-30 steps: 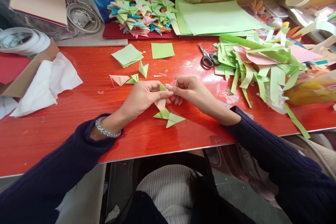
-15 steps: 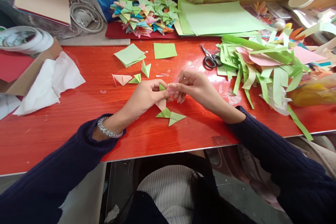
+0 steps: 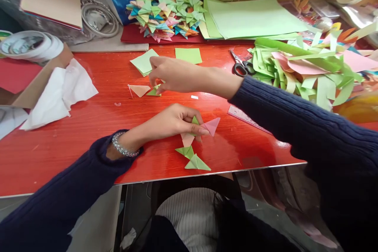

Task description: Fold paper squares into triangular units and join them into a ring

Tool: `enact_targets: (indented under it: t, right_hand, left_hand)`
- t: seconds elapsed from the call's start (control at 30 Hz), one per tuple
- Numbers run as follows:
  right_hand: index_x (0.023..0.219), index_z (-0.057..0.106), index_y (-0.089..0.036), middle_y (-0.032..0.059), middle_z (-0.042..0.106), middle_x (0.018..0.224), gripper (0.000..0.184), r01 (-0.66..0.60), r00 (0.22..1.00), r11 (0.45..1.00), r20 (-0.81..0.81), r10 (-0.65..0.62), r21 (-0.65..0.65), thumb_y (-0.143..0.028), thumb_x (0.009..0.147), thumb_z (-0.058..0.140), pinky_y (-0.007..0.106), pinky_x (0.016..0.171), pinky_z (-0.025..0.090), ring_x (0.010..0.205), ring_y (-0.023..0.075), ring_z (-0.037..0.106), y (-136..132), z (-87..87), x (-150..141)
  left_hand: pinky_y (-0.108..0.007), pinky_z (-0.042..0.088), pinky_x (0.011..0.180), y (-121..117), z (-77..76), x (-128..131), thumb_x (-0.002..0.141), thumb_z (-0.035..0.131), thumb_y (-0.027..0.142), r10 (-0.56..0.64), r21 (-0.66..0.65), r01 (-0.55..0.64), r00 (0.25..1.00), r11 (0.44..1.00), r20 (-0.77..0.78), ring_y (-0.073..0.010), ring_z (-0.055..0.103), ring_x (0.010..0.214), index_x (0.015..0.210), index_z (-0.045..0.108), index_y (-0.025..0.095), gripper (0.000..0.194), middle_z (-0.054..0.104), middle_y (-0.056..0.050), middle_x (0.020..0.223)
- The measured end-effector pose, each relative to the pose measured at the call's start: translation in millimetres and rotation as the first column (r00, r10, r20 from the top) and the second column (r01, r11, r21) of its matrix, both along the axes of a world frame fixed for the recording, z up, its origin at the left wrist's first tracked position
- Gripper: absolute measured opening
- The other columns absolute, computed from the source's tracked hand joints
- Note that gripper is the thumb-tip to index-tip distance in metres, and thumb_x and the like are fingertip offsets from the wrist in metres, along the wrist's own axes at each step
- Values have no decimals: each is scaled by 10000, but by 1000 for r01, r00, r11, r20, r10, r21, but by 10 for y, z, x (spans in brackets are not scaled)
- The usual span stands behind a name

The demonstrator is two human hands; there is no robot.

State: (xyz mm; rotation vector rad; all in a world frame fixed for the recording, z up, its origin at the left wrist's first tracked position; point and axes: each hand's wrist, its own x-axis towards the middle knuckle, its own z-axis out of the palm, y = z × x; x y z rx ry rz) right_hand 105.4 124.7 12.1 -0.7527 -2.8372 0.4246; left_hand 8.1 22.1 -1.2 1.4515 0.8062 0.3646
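Observation:
My left hand (image 3: 180, 122) is closed on a joined strip of folded paper triangles. A pink paper triangle (image 3: 212, 126) sticks out past the thumb. Below hang a peach piece (image 3: 187, 139) and two green triangles (image 3: 197, 162), close over the table's front edge. Farther back, my right hand (image 3: 171, 75) reaches across to the left, fingers bent and apart. Just beneath its fingertips lies a green folded piece (image 3: 154, 91); a peach folded piece (image 3: 139, 90) is to the left. The light green piece there is mostly hidden by the hand.
Square paper sheets (image 3: 144, 62) and one green square (image 3: 189, 55) lie behind my right hand. Scissors (image 3: 240, 65) sit beside a heap of paper strips (image 3: 310, 63). A pink ruler (image 3: 246, 119) is partly under my right forearm. Finished folded-paper pieces (image 3: 165, 13) stand at the back.
My right hand has let go of the pink triangle and moved left and back to the loose folded pieces. My left hand keeps the strip, now nearer the front edge. The ruler has come into view.

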Motion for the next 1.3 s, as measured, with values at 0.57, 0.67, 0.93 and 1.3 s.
enact_targets:
  t: [0.57, 0.67, 0.93, 1.3]
  right_hand:
    - [798, 599, -155, 42, 644, 974, 169, 177, 619, 721, -494, -611, -670, -209, 736, 746, 240, 625, 544, 697, 89, 610, -425, 38, 1042]
    - [960, 678, -135, 35, 680, 854, 187, 201, 651, 702, -442, -617, -684, -242, 806, 677, 249, 633, 526, 687, 96, 603, -476, -81, 1052]
    - [990, 690, -147, 44, 706, 860, 236, 147, 699, 699, -427, -574, -700, -244, 777, 720, 280, 720, 525, 771, 129, 646, -460, -150, 1048]
    - [1019, 675, -159, 24, 662, 864, 258, 90, 625, 666, -478, -617, -741, -242, 777, 713, 241, 680, 517, 775, 115, 619, -579, -78, 1042]
  left_hand:
    - [-206, 461, 562, 58, -129, 32, 714, 785, 321, 509, 10, -523, 834, 852, 212, -96, 603, 679, 832, 649, 144, 253, 693, -35, 859]
    - [-212, 487, 564, 63, -135, 29, 746, 758, 312, 508, 2, -520, 835, 854, 210, -114, 619, 717, 968, 648, 144, 300, 705, -59, 923]
    - [-220, 497, 571, 68, -154, 22, 767, 734, 323, 501, 36, -516, 843, 856, 195, -123, 647, 728, 1003, 669, 158, 296, 718, -61, 972]
    - [-216, 511, 552, 76, -156, 30, 739, 756, 287, 549, 49, -568, 812, 822, 197, -136, 648, 733, 915, 641, 162, 244, 702, -34, 866]
